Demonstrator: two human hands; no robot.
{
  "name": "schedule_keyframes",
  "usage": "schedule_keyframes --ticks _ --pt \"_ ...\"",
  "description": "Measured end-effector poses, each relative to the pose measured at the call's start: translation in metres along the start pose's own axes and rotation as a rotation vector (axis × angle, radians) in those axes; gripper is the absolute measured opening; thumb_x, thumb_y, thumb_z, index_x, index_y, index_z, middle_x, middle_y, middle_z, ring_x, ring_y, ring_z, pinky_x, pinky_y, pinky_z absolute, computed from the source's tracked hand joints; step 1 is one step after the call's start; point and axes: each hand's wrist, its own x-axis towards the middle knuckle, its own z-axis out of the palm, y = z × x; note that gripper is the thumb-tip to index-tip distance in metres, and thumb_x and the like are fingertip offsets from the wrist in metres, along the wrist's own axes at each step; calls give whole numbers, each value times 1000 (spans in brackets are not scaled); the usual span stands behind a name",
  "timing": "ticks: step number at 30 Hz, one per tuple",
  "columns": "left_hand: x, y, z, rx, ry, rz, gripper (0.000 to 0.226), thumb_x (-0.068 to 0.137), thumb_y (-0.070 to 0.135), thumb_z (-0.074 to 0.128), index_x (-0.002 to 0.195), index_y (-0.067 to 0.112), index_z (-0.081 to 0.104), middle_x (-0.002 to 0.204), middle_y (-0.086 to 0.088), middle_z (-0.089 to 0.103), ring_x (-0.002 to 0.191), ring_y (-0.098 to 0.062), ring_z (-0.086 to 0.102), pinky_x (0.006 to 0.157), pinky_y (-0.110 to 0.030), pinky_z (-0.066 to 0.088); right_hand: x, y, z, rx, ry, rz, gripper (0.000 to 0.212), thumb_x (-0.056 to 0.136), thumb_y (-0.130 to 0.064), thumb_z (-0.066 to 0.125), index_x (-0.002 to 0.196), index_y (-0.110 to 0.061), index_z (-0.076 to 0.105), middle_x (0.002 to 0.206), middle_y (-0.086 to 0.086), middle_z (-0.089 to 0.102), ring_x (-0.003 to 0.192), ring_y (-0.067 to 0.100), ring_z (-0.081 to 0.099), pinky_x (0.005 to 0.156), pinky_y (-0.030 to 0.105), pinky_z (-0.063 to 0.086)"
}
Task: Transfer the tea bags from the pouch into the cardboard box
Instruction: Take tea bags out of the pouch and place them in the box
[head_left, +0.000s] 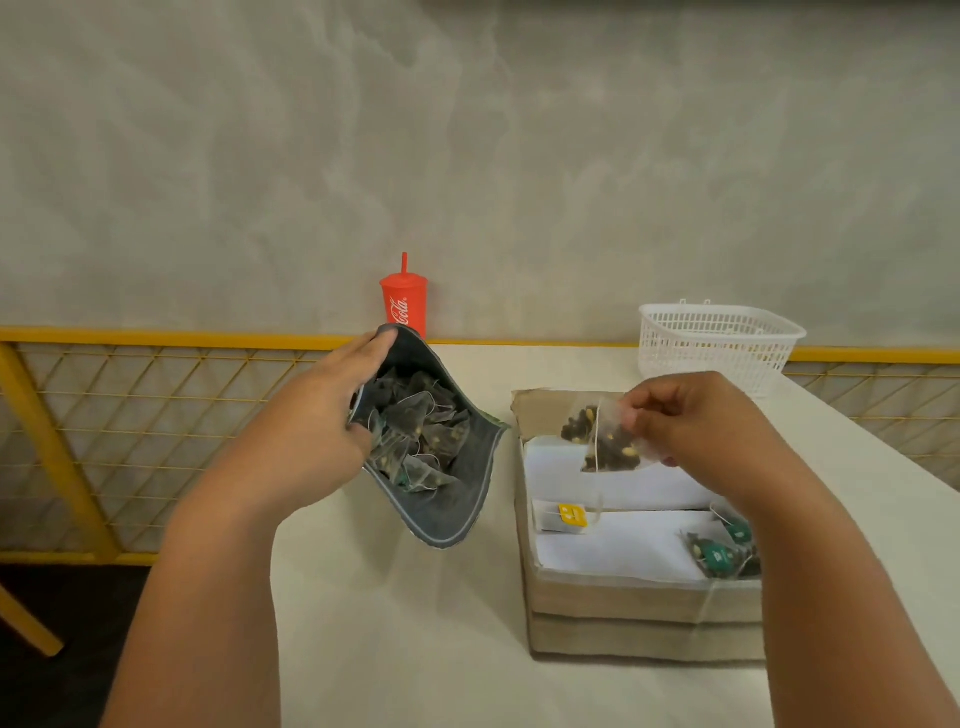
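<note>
The right hand (691, 421) pinches a tea bag (605, 439), hanging apparently just above the cardboard box (623, 603) below it, while the left hand (317, 421) grips the pouch (447, 499) open.

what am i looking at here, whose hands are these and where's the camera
No machine here: one picture from a camera worn on a person's head, looking down at their own hands. The left hand holds open a dark pouch full of tea bags. The right hand pinches one tea bag above the open cardboard box, where a few tagged bags already lie. The box stands on a white table; a red cup and a white basket are farther back.
</note>
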Motion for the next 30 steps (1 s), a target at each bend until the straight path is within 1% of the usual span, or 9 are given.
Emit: schedule_keyframes --ticks 3,8,11,13,16,21,26,28,30 --pt "0 3 0 15 2 0 82 78 -10 50 143 32 20 145 20 23 134 -4 25 100 -15 21 4 6 8 -205 -32 60 19 83 -11 60 70 -23 67 62 -5 62 62 14 58 66 26 47" --pt "-1 5 -1 11 -1 -9 82 79 -9 50 143 33 20 148 17 23 133 -7 28 100 -18 26 10 14 38 -335 -89 134 24 83 -2 51 83 -18 70 70 -4 61 61 13 54 49 17 39" --pt "-1 5 -1 14 -3 -5 81 79 -9 50 143 32 20 148 18 23 133 -4 25 100 -14 21 11 21 54 -392 -327 173 39 85 1 46 110 -24 64 113 4 62 92 18 61 74 22 48" --pt "-1 5 -1 10 -9 -10 81 80 -9 49 143 32 20 145 20 23 133 -2 23 99 -12 19 10 26 57 -490 -541 174 52 89 0 44 134 -28 46 138 0 47 120 18 50 96 25 40" --pt "-2 6 -2 0 -21 -10 81 80 -9 49 143 32 19 133 28 21 129 4 22 97 -8 17 9 26 54 -546 -668 157 57 93 -1 38 143 -28 31 148 -5 33 132 18 38 101 24 33" --pt "-1 5 -2 -19 -28 -19 80 80 -9 48 142 34 20 127 31 18 113 15 16 93 -3 15 8 25 42 -504 -677 204 55 94 -6 40 143 -28 29 145 -2 37 117 15 47 75 17 36" --pt "-1 3 0 -29 -20 -5 81 79 -10 48 142 33 21 129 31 18 122 12 20 91 2 13 2 26 44 -535 -700 338 61 89 -16 54 143 -31 28 124 3 49 87 19 54 68 23 47" --pt "0 0 1 -46 -11 6 81 78 -11 47 141 34 22 130 30 19 118 15 20 84 11 11 1 26 49 -604 -753 337 59 89 -15 50 142 -29 30 110 4 53 87 21 60 72 27 50" --pt "2 -2 2 -63 -8 11 81 78 -12 47 141 34 23 131 31 20 114 18 18 78 15 11 1 23 52 -659 -803 294 51 89 -13 45 139 -23 37 116 8 59 97 24 63 75 30 51"
